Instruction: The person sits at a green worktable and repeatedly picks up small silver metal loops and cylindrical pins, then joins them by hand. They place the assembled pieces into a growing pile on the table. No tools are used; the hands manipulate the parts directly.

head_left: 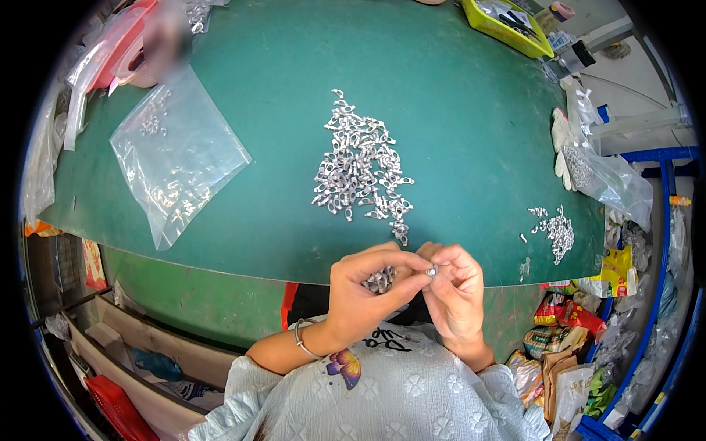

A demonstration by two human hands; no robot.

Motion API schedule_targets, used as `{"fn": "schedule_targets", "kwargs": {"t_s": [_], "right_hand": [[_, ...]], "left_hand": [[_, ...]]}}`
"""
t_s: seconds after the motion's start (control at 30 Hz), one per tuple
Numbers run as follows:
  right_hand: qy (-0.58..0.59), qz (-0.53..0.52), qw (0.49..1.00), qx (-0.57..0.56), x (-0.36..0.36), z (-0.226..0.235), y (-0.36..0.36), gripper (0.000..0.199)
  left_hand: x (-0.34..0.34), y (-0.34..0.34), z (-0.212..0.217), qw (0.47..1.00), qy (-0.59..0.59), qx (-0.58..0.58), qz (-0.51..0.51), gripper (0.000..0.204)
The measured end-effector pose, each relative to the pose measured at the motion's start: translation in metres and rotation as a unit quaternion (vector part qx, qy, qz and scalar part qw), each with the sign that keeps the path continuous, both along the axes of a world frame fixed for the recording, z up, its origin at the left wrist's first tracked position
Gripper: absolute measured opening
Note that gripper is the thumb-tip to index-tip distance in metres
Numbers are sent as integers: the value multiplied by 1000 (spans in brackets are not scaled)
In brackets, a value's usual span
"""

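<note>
Above the table's near edge, my left hand is curled around several small silver metal pieces lying in its palm. Its thumb and forefinger pinch one small shiny metal piece, whose exact shape is mostly covered. The fingertips of my right hand meet there and grip that same piece from the other side. Just beyond both hands spreads a pile of small silver metal parts with ring-like holes. A smaller heap of tiny metal parts lies to the right.
A clear plastic bag with a few small pieces lies flat on the green table at left. Pink containers stand far left, a yellow-green tray far right. Gloves and a filled bag sit at the right edge.
</note>
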State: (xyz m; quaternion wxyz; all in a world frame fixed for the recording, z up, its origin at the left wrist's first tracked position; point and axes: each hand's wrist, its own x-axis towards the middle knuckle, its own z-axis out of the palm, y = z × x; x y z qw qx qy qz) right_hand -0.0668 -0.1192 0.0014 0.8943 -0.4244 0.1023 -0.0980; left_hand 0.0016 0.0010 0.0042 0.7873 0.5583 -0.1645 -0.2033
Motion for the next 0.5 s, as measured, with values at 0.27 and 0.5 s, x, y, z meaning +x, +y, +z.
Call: {"fn": "schedule_targets", "kwargs": {"t_s": [0.27, 0.5], "right_hand": [[-40, -41, 995, -81, 0, -2, 1, 15], [-53, -58, 993, -91, -1, -1, 2, 15]], "left_hand": [[1, -1, 3, 1000, -8, -9, -15, 14], [0, 0, 1, 999, -16, -19, -24, 14]]}}
